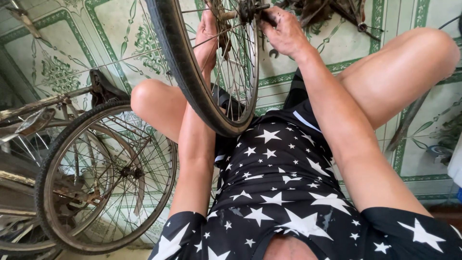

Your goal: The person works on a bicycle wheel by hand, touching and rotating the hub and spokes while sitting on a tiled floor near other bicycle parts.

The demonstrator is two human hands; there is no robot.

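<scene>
A bicycle wheel [192, 82] with a black tyre and thin spokes stands upright between my knees, its rim resting near my lap. My left hand [208, 36] reaches behind the spokes and presses against the greasy hub [240, 10] from the left side. My right hand [284, 31] is closed around the hub's axle end on the right side, fingers dark with grease. Whether a tool is in that hand is hidden by the fingers. I sit on the floor in a black garment with white stars.
An old rusty bicycle [29, 159] lies at the left, its wheel [106, 178] flat beside my left knee. The floor is green-patterned tile [72, 53]. A pile of dark metal parts [332, 12] lies beyond the hub. A long flat bar [406, 123] lies right of my leg.
</scene>
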